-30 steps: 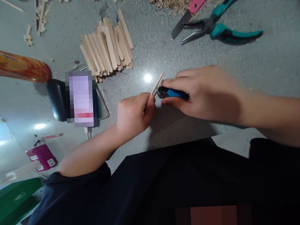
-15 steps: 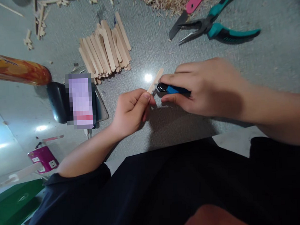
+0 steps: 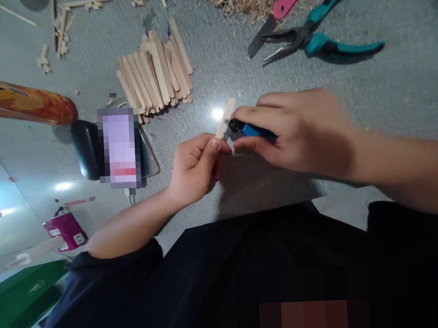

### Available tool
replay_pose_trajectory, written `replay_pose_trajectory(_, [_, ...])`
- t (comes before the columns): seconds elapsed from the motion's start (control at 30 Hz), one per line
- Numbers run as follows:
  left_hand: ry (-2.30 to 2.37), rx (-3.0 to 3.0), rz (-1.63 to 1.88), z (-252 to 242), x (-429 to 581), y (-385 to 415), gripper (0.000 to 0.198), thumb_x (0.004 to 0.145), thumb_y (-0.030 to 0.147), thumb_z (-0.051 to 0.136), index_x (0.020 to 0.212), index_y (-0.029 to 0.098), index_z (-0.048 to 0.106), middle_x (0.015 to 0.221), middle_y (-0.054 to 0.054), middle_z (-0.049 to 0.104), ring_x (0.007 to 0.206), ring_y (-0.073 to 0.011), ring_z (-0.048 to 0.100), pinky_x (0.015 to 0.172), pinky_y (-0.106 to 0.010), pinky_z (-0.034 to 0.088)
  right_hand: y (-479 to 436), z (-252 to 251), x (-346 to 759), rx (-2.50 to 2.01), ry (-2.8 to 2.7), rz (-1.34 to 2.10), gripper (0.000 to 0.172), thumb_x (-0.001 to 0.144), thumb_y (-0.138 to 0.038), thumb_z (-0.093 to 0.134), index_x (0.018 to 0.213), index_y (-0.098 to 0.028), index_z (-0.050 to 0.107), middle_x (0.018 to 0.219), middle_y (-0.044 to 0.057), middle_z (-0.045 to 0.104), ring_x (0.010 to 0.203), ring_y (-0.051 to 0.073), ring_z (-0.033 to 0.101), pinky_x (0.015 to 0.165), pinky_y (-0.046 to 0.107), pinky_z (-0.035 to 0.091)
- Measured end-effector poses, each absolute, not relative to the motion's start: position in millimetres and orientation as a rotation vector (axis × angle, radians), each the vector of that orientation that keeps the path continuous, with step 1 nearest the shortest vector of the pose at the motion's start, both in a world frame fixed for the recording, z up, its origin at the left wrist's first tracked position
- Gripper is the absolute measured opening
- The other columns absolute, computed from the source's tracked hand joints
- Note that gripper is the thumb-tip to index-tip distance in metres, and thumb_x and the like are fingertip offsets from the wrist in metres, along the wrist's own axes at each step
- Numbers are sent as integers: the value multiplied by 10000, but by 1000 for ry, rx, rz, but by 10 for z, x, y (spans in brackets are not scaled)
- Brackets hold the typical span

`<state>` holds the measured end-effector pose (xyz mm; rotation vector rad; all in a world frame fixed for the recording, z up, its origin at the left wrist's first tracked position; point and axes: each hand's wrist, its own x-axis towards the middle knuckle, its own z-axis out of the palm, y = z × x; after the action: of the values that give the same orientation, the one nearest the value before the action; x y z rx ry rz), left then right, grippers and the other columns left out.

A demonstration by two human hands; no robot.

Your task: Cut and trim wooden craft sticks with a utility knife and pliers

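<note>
Between the thumb and fingers of my left hand [image 3: 195,169] is a wooden craft stick [image 3: 228,110], its rounded end pointing up and away from me. My right hand [image 3: 304,131] is wrapped round a utility knife [image 3: 252,129] with a blue body and black front. The knife's front is beside the stick's right edge, near my left fingertips; its blade is too small to make out now. Beyond my left hand lies a pile of craft sticks [image 3: 155,72], fanned out on the grey table [image 3: 214,62].
Teal-handled needle-nose pliers [image 3: 304,37] lie across a pink-handled blade [image 3: 288,4], near a heap of wood shavings [image 3: 237,1]. At left are a phone [image 3: 120,149], a dark rounded case [image 3: 85,150] and an orange cylinder [image 3: 27,101]. A purple power socket [image 3: 65,231] sits lower left.
The craft stick has turned slightly more upright in my left hand. The knife's front has shifted slightly against it, and the thin blade line seen earlier no longer shows. The whole view has shifted slightly.
</note>
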<state>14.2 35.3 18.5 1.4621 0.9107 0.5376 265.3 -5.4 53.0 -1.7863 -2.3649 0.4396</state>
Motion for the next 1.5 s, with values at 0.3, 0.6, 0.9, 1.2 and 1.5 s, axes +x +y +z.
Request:
replay_pose_trajectory(0.3, [958,1492,594,154,148,385,575,1162,717,673,901,218,789,511,30,590,383,-101,450,408,-298,288,-8,474,2698,-1719,-2432,407,638,1238,-656,462,1575,-205,763,1127,119,845,915,308,761,697,419,389])
replay_pose_trajectory(0.6, [923,1550,607,161,164,346,595,1184,705,636,868,219,767,520,34,556,415,-102,474,450,-301,322,-18,424,2639,-1754,-2497,482,676,1221,-718,360,1577,-290,744,1161,109,855,904,311,749,662,402,342])
replay_pose_trajectory(0.9, [944,1501,573,132,146,390,593,1163,707,675,864,207,787,498,38,534,374,-86,413,389,-282,232,64,523,2730,-1873,-2404,397,608,1187,-685,511,1595,-320,775,1171,122,868,950,341,747,702,416,347])
replay_pose_trajectory(1.2, [926,1474,591,136,131,405,565,1182,685,656,897,220,802,481,40,523,401,-119,482,442,-302,406,138,480,2834,-1886,-2158,296,726,1186,-745,516,1474,-139,793,1257,213,865,1102,406,821,895,502,541])
replay_pose_trajectory(1.5, [973,1529,622,119,153,365,574,1176,712,650,940,219,825,510,37,557,424,-118,490,458,-315,381,-14,408,2578,-1833,-2410,551,635,1206,-697,455,1433,-188,758,1266,188,868,1016,367,788,781,425,468])
